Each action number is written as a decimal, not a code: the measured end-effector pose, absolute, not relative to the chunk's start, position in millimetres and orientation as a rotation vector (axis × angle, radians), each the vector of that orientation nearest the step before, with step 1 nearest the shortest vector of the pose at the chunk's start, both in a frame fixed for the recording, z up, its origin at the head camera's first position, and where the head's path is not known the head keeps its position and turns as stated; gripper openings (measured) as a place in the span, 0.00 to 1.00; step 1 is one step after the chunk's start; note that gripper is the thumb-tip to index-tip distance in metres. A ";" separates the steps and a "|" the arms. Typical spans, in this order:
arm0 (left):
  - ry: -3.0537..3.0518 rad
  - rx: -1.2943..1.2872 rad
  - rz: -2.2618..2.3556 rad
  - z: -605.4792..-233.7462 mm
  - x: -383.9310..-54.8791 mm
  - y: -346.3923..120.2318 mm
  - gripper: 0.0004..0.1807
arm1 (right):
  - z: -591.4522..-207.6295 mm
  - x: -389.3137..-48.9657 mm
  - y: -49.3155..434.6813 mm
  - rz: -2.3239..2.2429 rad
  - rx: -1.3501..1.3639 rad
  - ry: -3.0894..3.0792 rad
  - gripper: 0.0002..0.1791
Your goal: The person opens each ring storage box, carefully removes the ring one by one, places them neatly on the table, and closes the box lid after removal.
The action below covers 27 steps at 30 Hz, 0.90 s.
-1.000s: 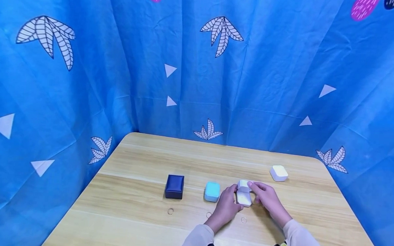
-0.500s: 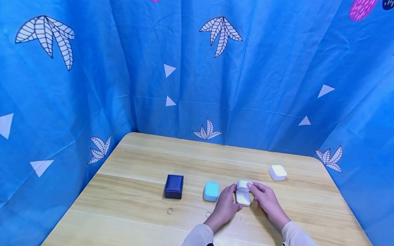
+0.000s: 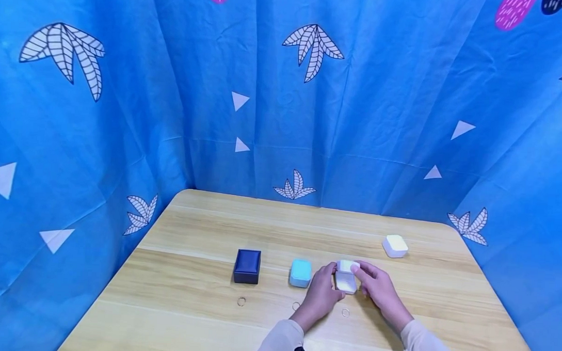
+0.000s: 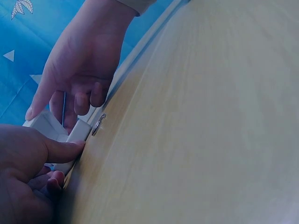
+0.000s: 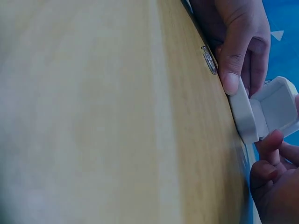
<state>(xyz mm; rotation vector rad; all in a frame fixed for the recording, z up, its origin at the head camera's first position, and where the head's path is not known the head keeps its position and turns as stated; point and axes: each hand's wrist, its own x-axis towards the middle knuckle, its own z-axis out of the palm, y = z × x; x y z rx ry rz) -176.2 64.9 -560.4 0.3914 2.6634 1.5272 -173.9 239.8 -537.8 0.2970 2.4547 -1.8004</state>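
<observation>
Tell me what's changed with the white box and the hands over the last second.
The white box looks more closed: its lid has come down toward the base. The right hand still holds the lid, and the left hand still steadies the base. The navy box, teal box, cream box and rings stayed put.

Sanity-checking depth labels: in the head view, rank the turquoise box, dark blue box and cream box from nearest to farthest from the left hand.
From the left hand:
1. Turquoise box, just to its left, almost touching the fingers.
2. Dark blue box, further left along the same row.
3. Cream box, off to the right and toward the back, past the right hand.
</observation>
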 end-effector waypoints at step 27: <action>2.687 0.401 1.529 -557.6 -172.6 64.7 0.41 | -537.7 -164.9 242.8 -1.781 0.037 2.400 0.34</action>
